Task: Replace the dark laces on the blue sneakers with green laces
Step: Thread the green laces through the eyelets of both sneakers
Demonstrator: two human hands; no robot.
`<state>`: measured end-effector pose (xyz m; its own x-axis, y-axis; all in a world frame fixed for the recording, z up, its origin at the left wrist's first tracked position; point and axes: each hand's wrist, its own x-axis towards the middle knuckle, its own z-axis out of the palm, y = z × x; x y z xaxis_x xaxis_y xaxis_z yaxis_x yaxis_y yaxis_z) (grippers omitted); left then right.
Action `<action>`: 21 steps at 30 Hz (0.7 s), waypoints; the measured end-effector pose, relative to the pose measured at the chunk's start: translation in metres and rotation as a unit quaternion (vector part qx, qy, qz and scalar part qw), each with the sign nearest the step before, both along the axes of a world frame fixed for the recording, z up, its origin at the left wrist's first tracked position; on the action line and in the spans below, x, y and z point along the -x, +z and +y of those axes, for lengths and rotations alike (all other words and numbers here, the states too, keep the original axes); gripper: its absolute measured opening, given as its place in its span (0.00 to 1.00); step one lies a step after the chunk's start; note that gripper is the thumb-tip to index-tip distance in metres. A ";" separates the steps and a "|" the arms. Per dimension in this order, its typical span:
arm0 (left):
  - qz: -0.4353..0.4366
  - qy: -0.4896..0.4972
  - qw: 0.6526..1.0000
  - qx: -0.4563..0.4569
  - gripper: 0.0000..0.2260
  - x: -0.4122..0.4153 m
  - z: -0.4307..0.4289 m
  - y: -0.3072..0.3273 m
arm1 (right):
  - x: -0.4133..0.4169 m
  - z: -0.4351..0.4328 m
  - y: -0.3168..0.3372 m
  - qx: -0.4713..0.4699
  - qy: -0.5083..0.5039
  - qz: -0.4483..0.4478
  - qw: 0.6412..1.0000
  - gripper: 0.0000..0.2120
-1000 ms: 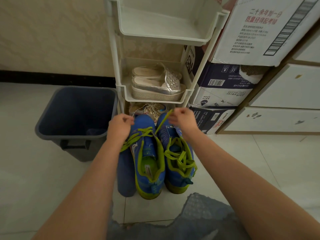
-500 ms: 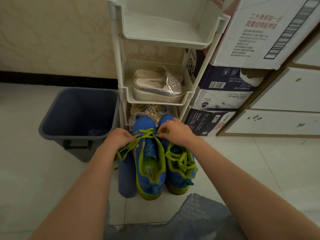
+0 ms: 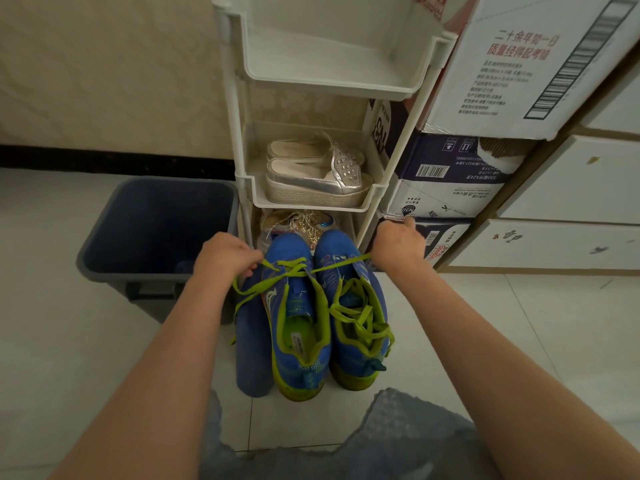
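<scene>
Both arms reach forward and down, spread wide over 2 shoes on the tile floor (image 3: 69, 358). The left hand (image 3: 224, 258) is fisted round one end of the green lace (image 3: 332, 266). The right hand (image 3: 399, 244), fingers curled, grips the other end, and the lace runs taut between them across the toe of the left blue sneaker (image 3: 298, 341). The right blue sneaker (image 3: 356, 299) touches it and carries loose green lacing. Both point toward a white rack (image 3: 311, 204), beside a grey bin (image 3: 104, 268)

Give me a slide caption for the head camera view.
Left hand and right hand pull a green lace taut over a blue sneaker before a white shoe rack.
</scene>
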<state>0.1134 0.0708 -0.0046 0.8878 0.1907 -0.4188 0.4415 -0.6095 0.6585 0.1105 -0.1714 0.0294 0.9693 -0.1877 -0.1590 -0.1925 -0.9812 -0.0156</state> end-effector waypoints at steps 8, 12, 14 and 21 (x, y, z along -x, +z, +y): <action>-0.007 -0.020 0.995 -0.100 0.11 -0.009 -0.017 0.010 | 0.006 0.038 -0.035 -0.179 0.214 0.076 0.957 0.13; -0.005 -0.003 0.996 -0.093 0.11 -0.006 -0.021 0.009 | 0.006 0.039 -0.043 -0.172 0.208 0.038 0.962 0.10; -0.015 0.009 0.995 -0.100 0.12 -0.005 -0.020 0.007 | 0.004 0.037 -0.041 -0.180 0.196 0.032 0.964 0.08; 0.006 0.039 0.995 0.094 0.08 -0.003 -0.019 0.003 | -0.003 0.018 -0.011 -0.038 0.098 -0.009 0.994 0.13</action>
